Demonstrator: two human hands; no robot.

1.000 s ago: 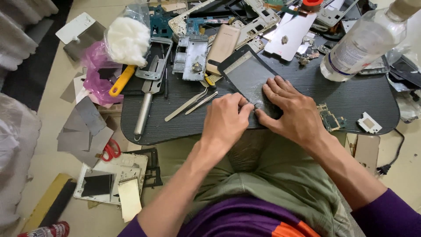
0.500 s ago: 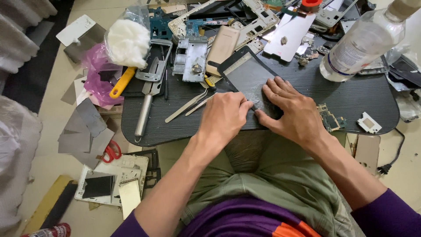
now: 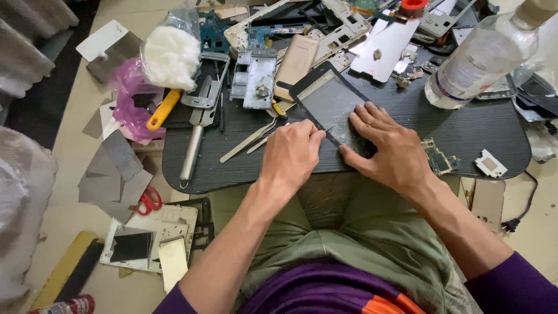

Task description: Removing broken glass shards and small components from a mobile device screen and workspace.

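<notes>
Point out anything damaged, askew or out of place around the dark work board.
The flat dark phone screen panel lies askew under the right hand, while the left hand holds a thin blade at its edge. A clear plastic bottle lies tipped over among stripped phone frames. Red-handled scissors lie on the floor.

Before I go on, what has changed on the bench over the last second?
Little. The left hand has slid slightly left along the near edge of the dark screen panel, exposing the thin blade it pinches against that edge. The right hand stays flat on the panel, pressing it down. The tweezers, the clear plastic bottle and the black work board have not moved.
</notes>
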